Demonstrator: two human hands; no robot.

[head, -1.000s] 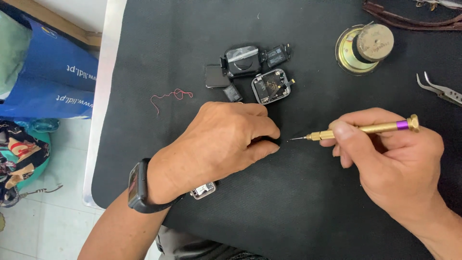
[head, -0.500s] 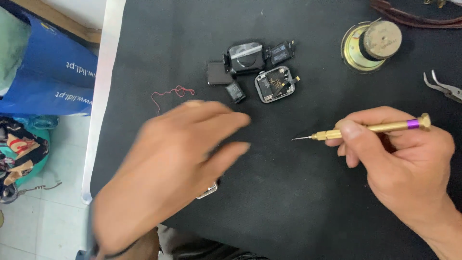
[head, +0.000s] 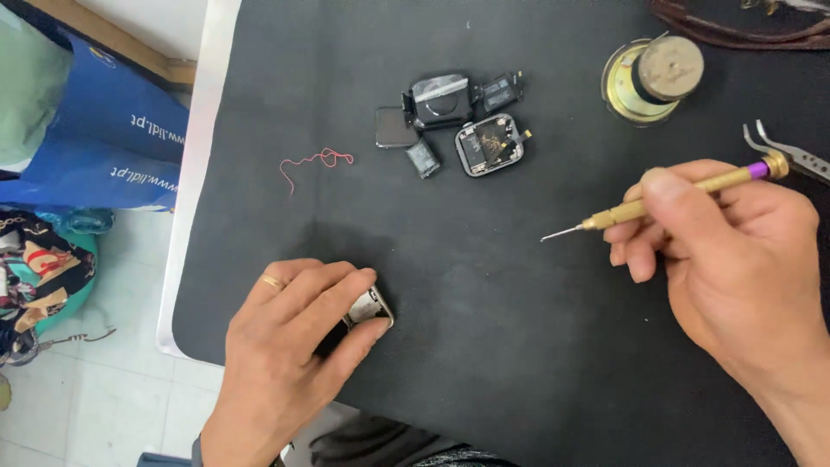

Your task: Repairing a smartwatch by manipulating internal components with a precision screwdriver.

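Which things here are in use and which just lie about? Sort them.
In use: left hand on silver watch case; right hand holding brass screwdriver.
Lying about: watch parts, red thread, round speaker, tweezers, blue bag.

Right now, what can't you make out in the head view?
- Silver watch case: mostly hidden under the left hand; only one corner shows.
- Tweezers: cut off by the right edge.
- Brown strap: cut off by the top edge.
- Opened watch body: internals too small to tell.
- Screwdriver shaft: partly covered by the right hand.
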